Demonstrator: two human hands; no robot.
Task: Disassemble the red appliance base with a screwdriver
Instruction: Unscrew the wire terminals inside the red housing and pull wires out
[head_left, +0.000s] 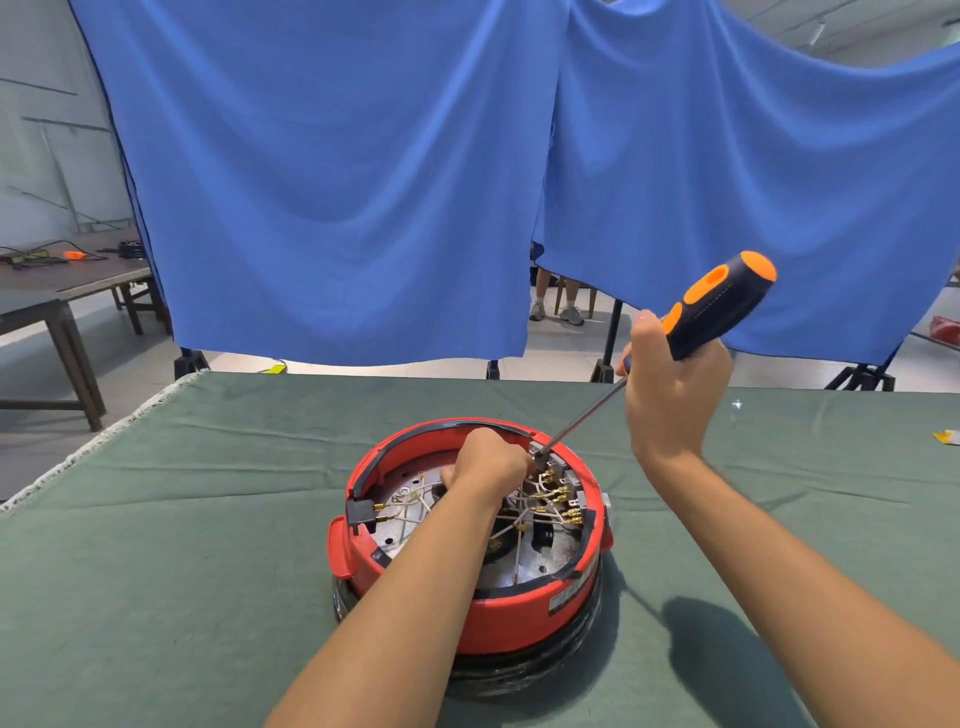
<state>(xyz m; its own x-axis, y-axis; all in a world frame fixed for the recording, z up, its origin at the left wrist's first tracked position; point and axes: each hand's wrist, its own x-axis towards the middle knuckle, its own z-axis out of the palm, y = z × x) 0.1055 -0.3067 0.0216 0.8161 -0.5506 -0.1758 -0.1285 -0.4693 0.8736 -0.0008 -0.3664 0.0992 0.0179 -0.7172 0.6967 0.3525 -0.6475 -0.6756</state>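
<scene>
Two hands: both bare, both at work over the red appliance base (519, 613).
Red appliance base: sits upside down on the green table cover (156, 571), near the middle of the table and close to the near edge; its open top shows a metal plate, white wires (519, 512) and brass terminals (558, 493), and a black rim runs round part of the red wall.
Left hand (488, 465): reaches down into the open base at its far side, fingers curled into the wiring; what they pinch is hidden by the hand itself, so I cannot tell what, if anything, they hold.
Right hand (670, 395): raised above and to the right of the base, fingers wrapped round the lower part of the screwdriver handle, thumb up along it.
Screwdriver (717, 306): black and orange handle tilted up to the far right, metal shaft slanting down to the left, tip resting at a small grey block on the far right inner edge of the base, just beside the left hand.
Blue cloth (337, 182): hangs as a backdrop behind the table on black stands.
Far left: a dark wooden table (67, 280) with cables and an orange item on it.
Gap under the cloth: the legs and shoes of another person (556, 306).
</scene>
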